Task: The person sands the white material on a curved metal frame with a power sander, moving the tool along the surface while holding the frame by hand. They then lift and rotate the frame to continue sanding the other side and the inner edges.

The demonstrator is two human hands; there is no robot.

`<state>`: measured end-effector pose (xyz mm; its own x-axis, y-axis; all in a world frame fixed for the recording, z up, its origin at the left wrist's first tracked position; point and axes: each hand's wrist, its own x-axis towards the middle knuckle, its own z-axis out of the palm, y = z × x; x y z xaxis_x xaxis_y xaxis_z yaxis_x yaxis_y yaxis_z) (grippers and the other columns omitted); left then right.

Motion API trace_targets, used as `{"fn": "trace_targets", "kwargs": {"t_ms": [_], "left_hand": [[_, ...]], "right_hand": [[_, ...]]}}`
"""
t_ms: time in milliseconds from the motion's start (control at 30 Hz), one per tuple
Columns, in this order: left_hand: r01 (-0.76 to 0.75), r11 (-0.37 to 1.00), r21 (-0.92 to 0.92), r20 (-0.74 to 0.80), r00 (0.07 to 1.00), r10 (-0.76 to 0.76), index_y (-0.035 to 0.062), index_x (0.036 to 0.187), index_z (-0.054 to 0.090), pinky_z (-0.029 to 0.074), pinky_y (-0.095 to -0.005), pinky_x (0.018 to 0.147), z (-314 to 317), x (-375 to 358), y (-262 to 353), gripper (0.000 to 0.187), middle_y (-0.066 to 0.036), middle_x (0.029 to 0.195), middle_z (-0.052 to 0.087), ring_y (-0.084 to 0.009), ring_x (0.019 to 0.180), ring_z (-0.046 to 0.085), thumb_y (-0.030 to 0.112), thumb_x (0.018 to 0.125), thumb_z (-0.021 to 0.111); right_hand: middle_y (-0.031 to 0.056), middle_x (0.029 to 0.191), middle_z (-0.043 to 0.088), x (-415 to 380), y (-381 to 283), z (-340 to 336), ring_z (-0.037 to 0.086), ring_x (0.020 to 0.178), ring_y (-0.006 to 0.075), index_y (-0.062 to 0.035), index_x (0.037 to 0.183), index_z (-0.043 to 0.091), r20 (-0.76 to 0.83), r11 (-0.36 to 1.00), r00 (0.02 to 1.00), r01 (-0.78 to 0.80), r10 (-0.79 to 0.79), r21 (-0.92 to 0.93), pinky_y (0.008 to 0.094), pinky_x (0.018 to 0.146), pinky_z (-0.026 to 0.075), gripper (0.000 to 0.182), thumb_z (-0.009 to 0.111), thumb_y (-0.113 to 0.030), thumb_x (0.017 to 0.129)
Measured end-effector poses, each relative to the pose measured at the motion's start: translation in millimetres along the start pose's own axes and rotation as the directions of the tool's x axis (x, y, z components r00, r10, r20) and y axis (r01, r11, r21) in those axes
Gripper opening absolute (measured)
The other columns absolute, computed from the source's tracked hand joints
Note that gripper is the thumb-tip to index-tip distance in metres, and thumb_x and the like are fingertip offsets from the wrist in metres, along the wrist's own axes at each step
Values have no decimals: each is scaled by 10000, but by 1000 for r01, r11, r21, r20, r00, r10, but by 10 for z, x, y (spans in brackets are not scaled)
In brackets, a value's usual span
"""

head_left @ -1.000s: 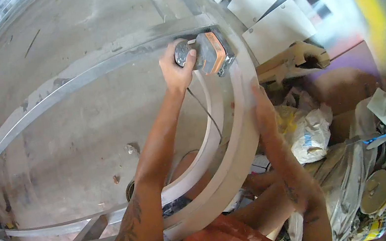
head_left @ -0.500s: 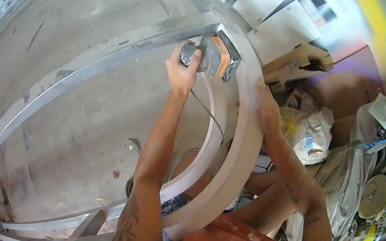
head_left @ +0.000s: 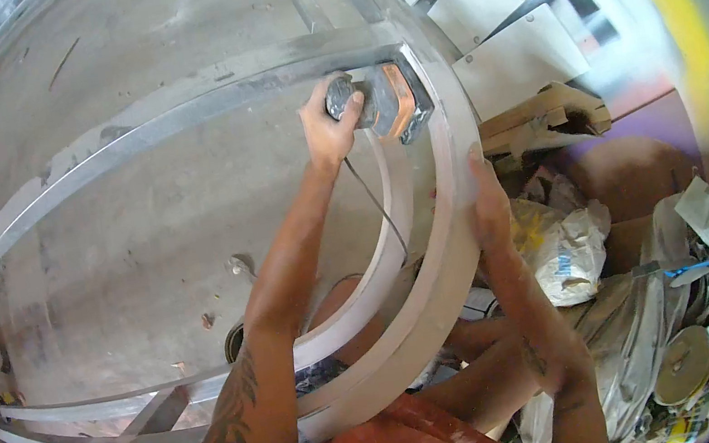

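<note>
My left hand [head_left: 329,124] is closed round the dark knob of an electric sander [head_left: 392,106], a grey and orange tool with a dusty black base. The sander's base bears against the inner side of a curved metal frame [head_left: 449,138], close to the corner where a straight bar joins it. A thin power cord [head_left: 378,204] hangs from the tool past my left wrist. Lower down, my right hand [head_left: 487,202] grips the outer side of the same curved frame; its thumb points up along the edge and its other fingers are mostly hidden behind the frame.
A second curved rail [head_left: 388,262] runs below the first. Long metal bars [head_left: 130,127] stretch left over the concrete floor [head_left: 148,252]. On the right lie cardboard [head_left: 545,115], a white plastic sack [head_left: 567,263], a round lid [head_left: 683,365] and other scrap, with white panels [head_left: 521,50] behind.
The sander and my left hand have shifted slightly left and up along the frame. My right hand keeps its hold on the curved frame.
</note>
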<state>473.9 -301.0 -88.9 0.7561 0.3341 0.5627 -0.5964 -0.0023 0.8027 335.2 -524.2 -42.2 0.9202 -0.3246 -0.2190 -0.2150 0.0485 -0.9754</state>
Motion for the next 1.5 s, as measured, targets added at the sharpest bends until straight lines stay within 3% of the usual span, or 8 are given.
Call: {"fn": "trace_targets", "kwargs": {"t_ms": [100, 233, 300, 733, 1033, 1200, 1300, 1500], "left_hand": [[45, 999, 20, 37, 998, -46, 0, 1080, 679, 537, -348, 774, -15, 50, 3, 331, -134, 888, 718, -196, 797, 674, 219, 841, 749], [51, 999, 10, 17, 999, -51, 1, 1079, 680, 538, -348, 776, -5, 22, -15, 336, -135, 885, 718, -195, 800, 676, 218, 834, 757], [32, 999, -12, 25, 999, -32, 7, 1078, 683, 540, -349, 777, -21, 21, -44, 333, -137, 888, 719, -197, 803, 680, 215, 830, 762], [60, 998, -20, 44, 997, -59, 21, 1094, 695, 543, -334, 769, -9, 84, 5, 329, -143, 882, 726, -197, 797, 692, 202, 828, 763], [114, 993, -44, 38, 993, -112, 18, 1097, 691, 543, -334, 763, -5, 84, 13, 344, -142, 894, 724, -197, 802, 692, 217, 825, 761], [-27, 999, 27, 87, 996, 25, 2, 1130, 658, 513, -321, 751, -40, 68, 108, 351, -93, 928, 677, -165, 810, 622, 226, 862, 701], [81, 995, -56, 147, 987, -72, 14, 1097, 682, 544, -362, 788, -57, -18, 200, 351, -161, 942, 719, -236, 821, 692, 232, 833, 762], [-87, 996, -31, 113, 989, 90, 10, 1086, 678, 540, -362, 776, -39, -82, 182, 344, -165, 932, 709, -242, 809, 681, 221, 831, 771]], "right_hand": [[153, 874, 686, -22, -8, -8, 671, 713, 238, -26, 1207, 583, 3, 990, 996, 89, -90, -112, 363, 656, 553, 560, 469, -543, 1024], [154, 876, 690, 28, 61, -58, 670, 717, 234, -22, 1221, 581, -28, 988, 994, 104, -107, -114, 358, 671, 551, 555, 457, -530, 1035], [157, 885, 695, -190, -215, 126, 670, 722, 228, -15, 1225, 582, 18, 1000, 1000, -8, 8, -8, 359, 679, 550, 539, 437, -504, 1049], [169, 917, 704, -319, -372, 211, 684, 754, 235, 0, 1211, 588, 47, 1000, 999, 9, -7, -30, 363, 699, 555, 561, 439, -514, 1044], [149, 888, 697, -282, -377, 226, 675, 741, 237, -19, 1185, 609, 41, 994, 994, -106, 105, 13, 370, 682, 548, 561, 442, -532, 1033], [148, 903, 702, -326, -424, 266, 674, 756, 236, -21, 1190, 607, 33, 997, 996, -79, 79, 3, 358, 686, 545, 563, 452, -538, 1026], [146, 910, 701, 98, 131, -107, 672, 753, 233, -22, 1201, 602, -9, 997, 999, 32, -32, -64, 355, 683, 545, 554, 456, -528, 1028], [146, 905, 700, 34, 5, -54, 668, 743, 234, -15, 1247, 591, -12, 999, 999, -44, 44, -26, 355, 673, 547, 601, 487, -556, 1007]]}}
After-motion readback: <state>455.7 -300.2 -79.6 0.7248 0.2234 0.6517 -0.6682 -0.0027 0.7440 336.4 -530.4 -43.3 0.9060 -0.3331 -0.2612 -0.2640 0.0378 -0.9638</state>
